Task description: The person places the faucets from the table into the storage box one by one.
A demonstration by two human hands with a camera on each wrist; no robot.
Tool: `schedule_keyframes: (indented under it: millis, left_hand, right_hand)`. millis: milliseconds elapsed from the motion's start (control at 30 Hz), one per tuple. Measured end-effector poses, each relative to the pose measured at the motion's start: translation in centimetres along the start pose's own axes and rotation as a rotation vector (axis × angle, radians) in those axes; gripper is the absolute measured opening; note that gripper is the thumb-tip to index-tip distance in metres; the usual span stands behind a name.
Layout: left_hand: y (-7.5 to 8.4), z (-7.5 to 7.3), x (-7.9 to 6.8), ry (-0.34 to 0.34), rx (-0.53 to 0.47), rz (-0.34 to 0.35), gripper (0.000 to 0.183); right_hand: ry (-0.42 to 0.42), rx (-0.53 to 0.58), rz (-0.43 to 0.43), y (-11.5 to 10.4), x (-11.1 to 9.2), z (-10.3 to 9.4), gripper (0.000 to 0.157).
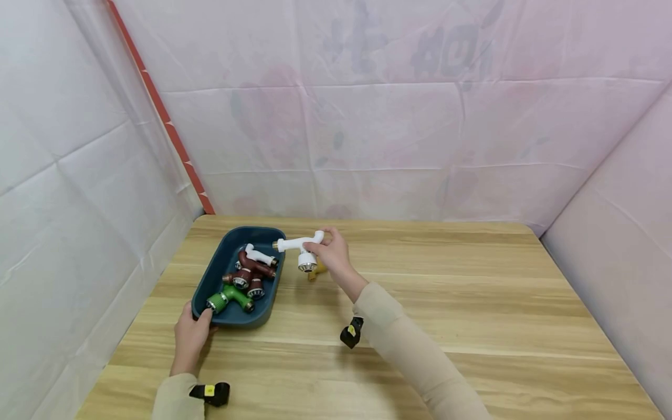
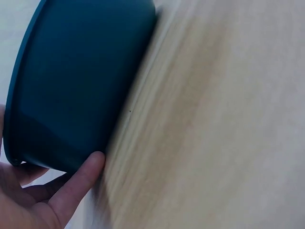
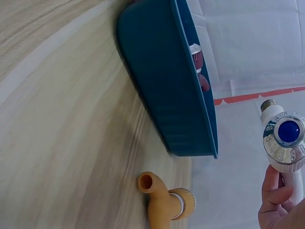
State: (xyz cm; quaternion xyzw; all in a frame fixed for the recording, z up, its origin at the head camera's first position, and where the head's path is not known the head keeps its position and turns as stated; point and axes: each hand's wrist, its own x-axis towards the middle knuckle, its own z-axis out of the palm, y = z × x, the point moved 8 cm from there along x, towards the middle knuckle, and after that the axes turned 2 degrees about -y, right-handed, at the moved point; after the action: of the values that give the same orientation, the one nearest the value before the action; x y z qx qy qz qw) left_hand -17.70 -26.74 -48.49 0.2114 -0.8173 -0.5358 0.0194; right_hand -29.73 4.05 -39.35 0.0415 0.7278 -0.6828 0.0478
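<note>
A white faucet (image 1: 299, 244) with a ribbed knob and brass threaded end is pinched in my right hand (image 1: 336, 254), raised above the table just right of the bin. Its chrome knob face with a blue centre shows in the right wrist view. My left hand (image 1: 191, 335) grips the near left corner of the dark blue bin (image 1: 269, 318), thumb over the rim and fingers against the outer wall. Inside the bin lie a green faucet (image 1: 231, 296), brown faucets (image 1: 254, 265) and another white faucet (image 1: 261, 256). An orange-yellow faucet (image 3: 164, 202) lies on the table below my right hand, mostly hidden in the head view.
The bin stands on a wood-grain table (image 1: 446, 303), toward its far left. White sheets (image 1: 388, 134) hang behind the table and at both sides. A red strip (image 1: 168, 125) runs down the back left corner.
</note>
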Motion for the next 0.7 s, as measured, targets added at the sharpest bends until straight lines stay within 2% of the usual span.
schedule_keyframes:
  millis: [100,233,367,467,600,700]
  left_hand:
    - [0.1,-0.1,0.0,0.005,0.038,0.001,0.047]
    - [0.4,-0.5,-0.1,0.024,0.156,0.016,0.047]
    - [0.5,-0.6,-0.2,0.007,0.248,0.016,0.053]
    - [0.3,-0.4,-0.2,-0.02,0.221,-0.017,0.051]
    - [-0.1,0.1,-0.3,-0.081,0.095,-0.071,0.048]
    - [-0.3,0.6,-0.6,-0.132,0.017,-0.113,0.054]
  right_hand:
    - [-0.004,-0.004,0.003,-0.2,0.2,0.3,0.046]
    - [-0.016,0.006,0.003,-0.5,0.4,0.7,0.047]
    - [-0.021,0.026,0.002,-0.7,0.4,1.1,0.046]
    - [-0.013,0.031,0.001,-0.8,0.6,1.4,0.045]
    - [-0.001,0.02,0.004,-1.1,0.9,1.9,0.047]
    - [0.002,0.003,0.016,-1.3,1.1,2.2,0.049]
